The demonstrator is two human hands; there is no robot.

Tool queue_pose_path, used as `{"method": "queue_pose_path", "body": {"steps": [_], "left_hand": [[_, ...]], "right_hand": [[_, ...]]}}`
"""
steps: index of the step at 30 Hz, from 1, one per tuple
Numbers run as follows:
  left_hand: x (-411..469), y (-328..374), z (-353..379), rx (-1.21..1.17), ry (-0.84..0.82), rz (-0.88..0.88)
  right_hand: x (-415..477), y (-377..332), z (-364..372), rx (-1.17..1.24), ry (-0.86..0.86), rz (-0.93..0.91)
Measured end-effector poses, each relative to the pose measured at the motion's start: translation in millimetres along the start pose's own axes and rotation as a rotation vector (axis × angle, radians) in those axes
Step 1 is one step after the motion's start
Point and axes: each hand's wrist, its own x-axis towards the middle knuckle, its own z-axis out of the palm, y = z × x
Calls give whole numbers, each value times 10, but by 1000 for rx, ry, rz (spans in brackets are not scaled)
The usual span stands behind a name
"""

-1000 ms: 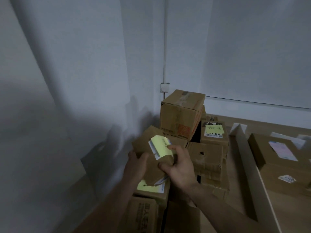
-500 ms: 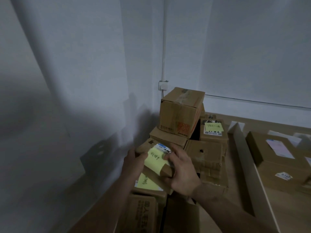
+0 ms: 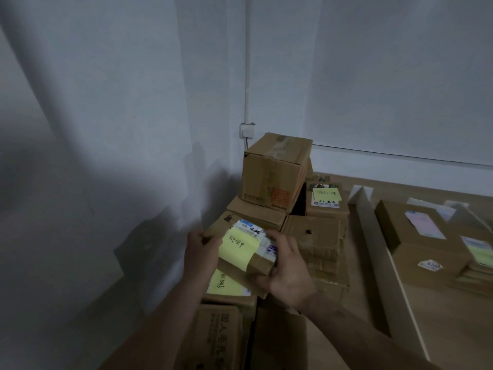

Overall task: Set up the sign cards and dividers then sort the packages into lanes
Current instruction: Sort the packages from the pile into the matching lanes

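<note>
A small cardboard package (image 3: 241, 252) with a yellow sticky note and a white shipping label is held between both hands, low over the left stack. My left hand (image 3: 198, 253) grips its left edge. My right hand (image 3: 286, 268) curls round its right end. Under it lies another box with a yellow note (image 3: 224, 285). Behind stands a taller taped box (image 3: 274, 172), and beside that a box with a yellow note (image 3: 326, 198). A long cardboard divider (image 3: 373, 236) separates this lane from the packages on the right (image 3: 416, 236).
White walls close in on the left and behind, with a pipe and socket (image 3: 246, 129) in the corner. More flat boxes (image 3: 314, 244) fill the left lane. A printed carton (image 3: 218, 340) sits near my forearms. Wooden floor shows at the right.
Both hands have lowered the small package and tipped it flatter onto the stack. The yellow note now faces up.
</note>
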Motion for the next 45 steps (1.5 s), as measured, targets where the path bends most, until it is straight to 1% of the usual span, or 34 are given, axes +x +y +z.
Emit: {"method": "queue_pose_path", "body": {"steps": [3,7,12,16,20,27,36,42,45], "left_hand": [[-38,49,59,-38,46,53],[-83,31,156,-90,28,105],[-530,299,363,-200,29,191],[-867,429,704,-226,14,259],[-1269,461,1144,-280,-71,279],[-2312,455,1974,-260,-218,269],[-3698,374,2996,-280,-393,274],[-4254,349,3558,-234,-517,267],[-4421,367,3854,-205,-570,273]], "right_hand": [[-46,-29,-69,30,54,-26],[-164,-79,-212,63,113,-47],[-375,-93,-531,91,187,-73],[-657,4,-886,48,257,-71],[-1064,216,-1325,25,334,-54],[-2114,538,-2192,-27,468,50],[-3531,941,-3276,74,627,214],[-4113,1202,-3734,86,719,338],[-4279,1352,-3925,44,769,384]]}}
